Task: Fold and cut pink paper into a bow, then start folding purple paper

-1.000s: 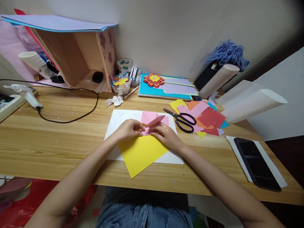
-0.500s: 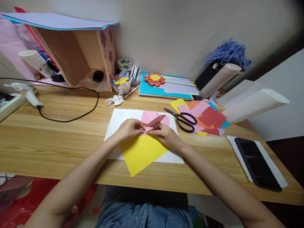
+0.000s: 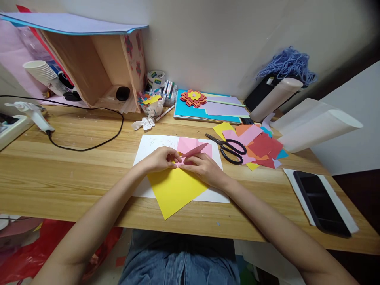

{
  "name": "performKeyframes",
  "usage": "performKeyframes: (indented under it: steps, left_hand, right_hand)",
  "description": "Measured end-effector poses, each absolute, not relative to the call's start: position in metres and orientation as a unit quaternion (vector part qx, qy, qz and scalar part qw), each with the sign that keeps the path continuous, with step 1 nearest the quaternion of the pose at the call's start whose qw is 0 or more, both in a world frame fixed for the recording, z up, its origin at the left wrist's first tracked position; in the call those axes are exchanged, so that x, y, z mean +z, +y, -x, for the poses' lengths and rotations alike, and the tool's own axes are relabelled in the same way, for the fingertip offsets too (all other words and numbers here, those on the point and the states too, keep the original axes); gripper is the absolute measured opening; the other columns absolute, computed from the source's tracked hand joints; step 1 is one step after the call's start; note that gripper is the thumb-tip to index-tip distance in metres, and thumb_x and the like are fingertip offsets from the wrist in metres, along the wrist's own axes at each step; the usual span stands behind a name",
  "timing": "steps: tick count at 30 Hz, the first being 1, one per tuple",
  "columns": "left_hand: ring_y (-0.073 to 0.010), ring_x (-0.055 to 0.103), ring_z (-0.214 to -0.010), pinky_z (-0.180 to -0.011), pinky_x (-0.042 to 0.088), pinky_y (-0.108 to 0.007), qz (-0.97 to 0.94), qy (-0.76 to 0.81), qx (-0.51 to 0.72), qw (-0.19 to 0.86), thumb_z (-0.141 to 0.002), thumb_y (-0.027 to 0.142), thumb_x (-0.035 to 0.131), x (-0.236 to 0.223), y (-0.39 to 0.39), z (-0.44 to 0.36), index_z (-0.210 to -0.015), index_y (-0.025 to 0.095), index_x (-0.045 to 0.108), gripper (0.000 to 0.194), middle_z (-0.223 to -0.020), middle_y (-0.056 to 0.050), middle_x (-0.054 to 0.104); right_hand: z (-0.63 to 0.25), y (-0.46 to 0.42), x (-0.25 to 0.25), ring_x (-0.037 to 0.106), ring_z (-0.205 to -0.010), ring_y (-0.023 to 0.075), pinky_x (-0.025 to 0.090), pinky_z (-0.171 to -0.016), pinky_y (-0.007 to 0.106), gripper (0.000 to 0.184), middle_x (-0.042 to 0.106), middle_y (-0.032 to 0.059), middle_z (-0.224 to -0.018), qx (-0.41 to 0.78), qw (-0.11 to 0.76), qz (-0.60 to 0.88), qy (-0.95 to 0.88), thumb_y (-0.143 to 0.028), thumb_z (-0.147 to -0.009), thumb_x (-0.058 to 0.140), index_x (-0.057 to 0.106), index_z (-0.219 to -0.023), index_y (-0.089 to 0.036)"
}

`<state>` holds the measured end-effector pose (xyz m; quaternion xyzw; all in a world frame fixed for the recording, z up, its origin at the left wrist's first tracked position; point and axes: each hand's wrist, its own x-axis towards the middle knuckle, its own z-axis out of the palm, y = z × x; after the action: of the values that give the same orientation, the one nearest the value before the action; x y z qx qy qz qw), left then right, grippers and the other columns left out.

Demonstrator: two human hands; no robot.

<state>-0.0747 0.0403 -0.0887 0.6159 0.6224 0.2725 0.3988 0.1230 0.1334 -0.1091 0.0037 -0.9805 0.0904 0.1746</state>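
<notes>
The left hand (image 3: 162, 159) and right hand (image 3: 204, 168) seemingly hold pink paper (image 3: 196, 150).

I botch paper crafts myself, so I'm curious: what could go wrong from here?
The raised pink paper might crease crookedly, since the left hand and right hand both work close against it. The yellow sheet could slip: its near corner sticks out past the white sheet. The right hand might also bump the scissors lying close by.
</notes>
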Motion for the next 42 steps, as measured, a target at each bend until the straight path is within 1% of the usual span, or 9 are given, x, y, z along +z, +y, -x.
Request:
performKeyframes:
  steps: [4, 7, 11, 15, 22, 27, 31, 37, 42]
  left_hand:
    - [-0.0110, 0.051, -0.063, -0.058, 0.040, -0.023, -0.621, 0.607, 0.266, 0.418, -0.066, 0.016, 0.060, -0.090, 0.040, 0.080, -0.085, 0.015, 0.064, 0.020, -0.079, -0.004, 0.065]
    - [-0.0110, 0.052, -0.064, -0.059, 0.041, -0.023, -0.623, 0.591, 0.265, 0.439, -0.066, 0.014, 0.057, -0.089, 0.041, 0.082, -0.087, 0.015, 0.064, 0.022, -0.083, -0.005, 0.065]
    - [-0.0121, 0.054, -0.067, -0.060, 0.041, -0.022, -0.614, 0.588, 0.272, 0.451, -0.066, 0.013, 0.055, -0.088, 0.042, 0.082, -0.086, 0.014, 0.063, 0.022, -0.083, -0.005, 0.066]
    - [-0.0104, 0.052, -0.062, -0.056, 0.039, -0.021, -0.608, 0.603, 0.263, 0.445, -0.063, 0.012, 0.055, -0.089, 0.043, 0.082, -0.084, 0.014, 0.064, 0.023, -0.080, -0.004, 0.065]
    - [-0.0093, 0.051, -0.060, -0.054, 0.038, -0.020, -0.598, 0.600, 0.272, 0.457, -0.060, 0.010, 0.053, -0.090, 0.043, 0.082, -0.083, 0.014, 0.063, 0.026, -0.081, -0.004, 0.065]
    - [-0.0093, 0.050, -0.059, -0.054, 0.038, -0.020, -0.591, 0.596, 0.277, 0.469, -0.060, 0.010, 0.052, -0.089, 0.043, 0.081, -0.082, 0.014, 0.063, 0.026, -0.080, -0.004, 0.064]
    - [-0.0092, 0.049, -0.059, -0.053, 0.038, -0.021, -0.588, 0.602, 0.277, 0.464, -0.061, 0.014, 0.055, -0.089, 0.043, 0.081, -0.083, 0.014, 0.064, 0.023, -0.081, -0.004, 0.065]
    - [-0.0099, 0.051, -0.061, -0.056, 0.040, -0.022, -0.603, 0.606, 0.266, 0.445, -0.064, 0.014, 0.055, -0.088, 0.041, 0.079, -0.084, 0.015, 0.064, 0.023, -0.084, -0.005, 0.065]
    - [-0.0113, 0.052, -0.063, -0.057, 0.040, -0.022, -0.637, 0.617, 0.238, 0.397, -0.067, 0.016, 0.053, -0.080, 0.038, 0.074, -0.087, 0.016, 0.065, 0.024, -0.081, -0.004, 0.065]
  right_hand:
    - [-0.122, 0.134, -0.109, 0.047, -0.105, 0.0229, 0.042, -0.084, 0.041, 0.034, 0.061, 0.0058, -0.102, 0.071, 0.162, -0.029, -0.984, -0.018, -0.090, 0.044, 0.050, -0.122, -0.026]
    - [-0.121, 0.134, -0.108, 0.047, -0.104, 0.0219, 0.043, -0.083, 0.040, 0.035, 0.061, 0.0070, -0.102, 0.053, 0.147, -0.042, -0.987, -0.016, -0.090, 0.042, 0.048, -0.124, -0.025]
    - [-0.119, 0.133, -0.106, 0.048, -0.102, 0.0211, 0.043, -0.083, 0.039, 0.035, 0.059, 0.0082, -0.108, 0.022, 0.135, -0.059, -0.989, -0.014, -0.091, 0.039, 0.047, -0.124, -0.022]
    - [-0.118, 0.131, -0.104, 0.047, -0.102, 0.0220, 0.044, -0.080, 0.037, 0.033, 0.057, 0.0094, -0.112, -0.009, 0.119, -0.074, -0.990, -0.014, -0.091, 0.039, 0.048, -0.122, -0.019]
    - [-0.115, 0.126, -0.102, 0.047, -0.102, 0.0225, 0.044, -0.079, 0.037, 0.034, 0.055, 0.0099, -0.114, -0.024, 0.111, -0.072, -0.991, -0.014, -0.091, 0.039, 0.046, -0.123, -0.022]
    - [-0.114, 0.127, -0.101, 0.050, -0.099, 0.0227, 0.045, -0.077, 0.037, 0.035, 0.058, 0.0088, -0.111, -0.007, 0.111, -0.065, -0.992, -0.013, -0.089, 0.042, 0.048, -0.122, -0.023]
    - [-0.118, 0.131, -0.099, 0.052, -0.101, 0.0216, 0.048, -0.074, 0.035, 0.035, 0.060, 0.0082, -0.111, 0.027, 0.114, -0.067, -0.991, -0.012, -0.089, 0.041, 0.049, -0.122, -0.022]
    - [-0.125, 0.138, -0.092, 0.052, -0.108, 0.0207, 0.049, -0.082, 0.035, 0.029, 0.060, 0.0088, -0.113, 0.075, 0.101, -0.064, -0.990, -0.010, -0.086, 0.046, 0.058, -0.112, -0.017]
    - [-0.131, 0.139, -0.090, 0.059, -0.098, 0.0186, 0.051, -0.079, 0.033, 0.027, 0.064, 0.0085, -0.107, 0.112, 0.100, -0.047, -0.987, -0.007, -0.085, 0.046, 0.062, -0.105, -0.016]
